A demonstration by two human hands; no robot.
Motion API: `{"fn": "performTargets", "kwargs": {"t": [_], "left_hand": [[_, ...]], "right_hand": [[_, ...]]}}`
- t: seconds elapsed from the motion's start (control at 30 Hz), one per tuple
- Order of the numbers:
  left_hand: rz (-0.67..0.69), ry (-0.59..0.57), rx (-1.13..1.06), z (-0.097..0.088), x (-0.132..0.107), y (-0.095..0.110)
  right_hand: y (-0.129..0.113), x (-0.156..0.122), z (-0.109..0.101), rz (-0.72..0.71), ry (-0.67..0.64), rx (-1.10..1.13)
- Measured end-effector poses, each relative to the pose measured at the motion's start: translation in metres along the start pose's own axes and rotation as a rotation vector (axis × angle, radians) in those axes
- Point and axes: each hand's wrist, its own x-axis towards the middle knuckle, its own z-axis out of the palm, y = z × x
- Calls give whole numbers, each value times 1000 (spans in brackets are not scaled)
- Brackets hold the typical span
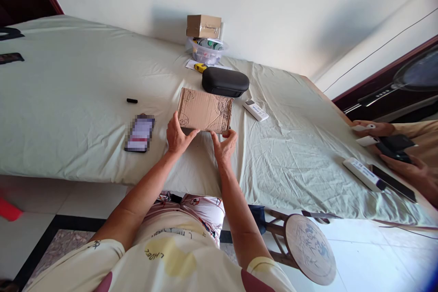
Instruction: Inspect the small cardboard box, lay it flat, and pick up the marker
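Note:
A flat brown cardboard box (205, 109) with dark scribbles on its top sits in front of me on the cloth-covered table. My left hand (178, 136) grips its near left corner, thumb along the front edge. At the near right corner my right hand (224, 143) holds it too, thumb on the front edge and fingers curled at the side. Just behind the box lies a black hard case (225, 81). A white device with a grey end (256, 110) rests to the right, and a phone (139, 133) with a blurred screen is left of my left hand.
A small black cylinder (132, 100) lies beyond the phone. By the wall, a clear tub (207, 54) carries another cardboard box (204, 26), with a yellow tool (200, 67) before it. At right, another person's hands (407, 159) hold devices. A round stool (310, 248) stands below.

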Motion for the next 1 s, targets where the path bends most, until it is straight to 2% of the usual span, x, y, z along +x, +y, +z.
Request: {"fn": "performTargets", "kwargs": {"t": [0.17,0.4,0.53,0.7,0.83,1.0], "left_hand": [[-25,17,70,6,-8,10],[-35,11,21,8,-10,10],[-49,2,-11,9,-11,10],[-26,44,-57,9,-8,4],[-9,94,-80,9,-4,-3],[-92,123,-56,10,2,-14]], "right_hand": [[-3,-4,4,14,3,-68],[-8,-6,3,-6,-33,-103],[-9,-7,5,29,-29,-112],[-5,-3,4,64,-38,-1],[-3,3,-2,47,4,91],[-4,7,-5,58,18,174]]}}
